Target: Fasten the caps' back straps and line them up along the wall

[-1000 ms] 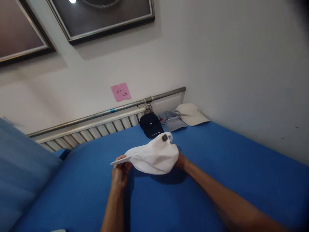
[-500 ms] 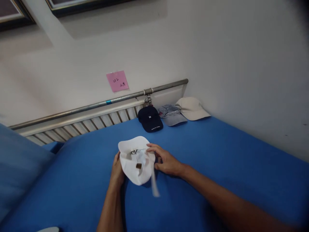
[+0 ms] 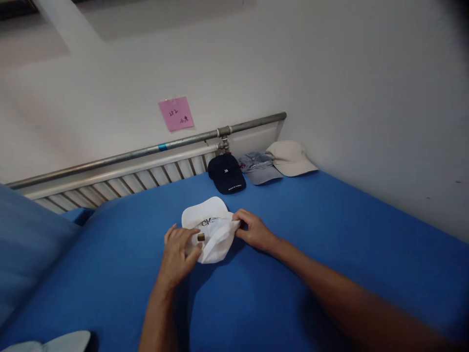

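A white baseball cap [image 3: 216,244] is between my hands over the blue surface, its brim pointing away from me. Dark letters reading "CK" and a small brass-coloured buckle [image 3: 201,237] show on it. My left hand [image 3: 179,254] grips the cap's near left edge, with thumb and forefinger on either side of the buckle. On the other side my right hand [image 3: 254,231] pinches the cap's right edge between thumb and fingers. The cap's strap cannot be made out clearly.
Along the wall lie a navy cap [image 3: 227,173], a grey cap [image 3: 259,167] and a beige cap [image 3: 291,157] on the blue cover [image 3: 293,215]. Another pale cap [image 3: 68,341] pokes in at bottom left. A radiator [image 3: 120,183] and pipe [image 3: 190,141] run behind.
My left hand has come up from beneath the cap's left side to the buckle. My right hand now pinches the cap's edge. The dangling white strap no longer shows. The view has tipped down slightly.
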`<state>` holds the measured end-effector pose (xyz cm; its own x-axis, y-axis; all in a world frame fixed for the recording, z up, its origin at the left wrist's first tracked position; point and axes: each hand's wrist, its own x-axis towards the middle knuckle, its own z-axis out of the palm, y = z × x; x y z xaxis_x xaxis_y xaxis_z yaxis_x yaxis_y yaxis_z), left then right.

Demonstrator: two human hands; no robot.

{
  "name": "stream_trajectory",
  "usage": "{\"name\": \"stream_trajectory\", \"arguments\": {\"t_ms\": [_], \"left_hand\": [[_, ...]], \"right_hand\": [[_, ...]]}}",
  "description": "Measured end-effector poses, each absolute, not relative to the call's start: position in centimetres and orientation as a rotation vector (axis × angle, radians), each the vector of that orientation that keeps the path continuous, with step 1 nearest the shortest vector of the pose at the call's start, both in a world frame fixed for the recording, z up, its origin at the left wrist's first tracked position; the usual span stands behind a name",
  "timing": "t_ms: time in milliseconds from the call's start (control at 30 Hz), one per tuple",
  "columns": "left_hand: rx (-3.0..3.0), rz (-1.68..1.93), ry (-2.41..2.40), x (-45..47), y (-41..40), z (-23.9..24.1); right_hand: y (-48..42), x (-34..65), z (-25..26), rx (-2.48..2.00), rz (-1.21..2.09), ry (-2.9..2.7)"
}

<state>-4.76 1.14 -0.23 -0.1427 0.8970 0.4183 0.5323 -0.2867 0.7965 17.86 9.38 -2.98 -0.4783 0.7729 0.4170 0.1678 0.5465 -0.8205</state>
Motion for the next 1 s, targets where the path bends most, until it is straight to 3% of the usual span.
{"name": "stream_trajectory", "arguments": {"t_ms": [200, 433, 667, 800, 1000], "left_hand": [[1.54, 1.327, 1.696, -6.0, 0.3, 0.5], [1.238, 1.394, 1.478, -6.1, -0.5, 0.5], [1.112, 1.347, 1.34, -5.6, -0.7, 0.7], [1.101, 1.333, 1.336, -5.6, -0.6, 0.6], [1.05, 1.267, 1.299, -5.4, -0.6, 0.6]], "right_hand": [[10.4, 18.6, -2.9, -0.817, 1.126, -1.714], [8.4, 19.1, -0.4, -0.605, 0.408, -2.108], [4.3, 17.7, 1.4, -0.205, 0.316, -2.423], [3.7, 17.3, 1.3, -0.326, 0.667, -2.332], [4.6, 16.8, 0.9, -0.735, 1.678, -1.674]]}}
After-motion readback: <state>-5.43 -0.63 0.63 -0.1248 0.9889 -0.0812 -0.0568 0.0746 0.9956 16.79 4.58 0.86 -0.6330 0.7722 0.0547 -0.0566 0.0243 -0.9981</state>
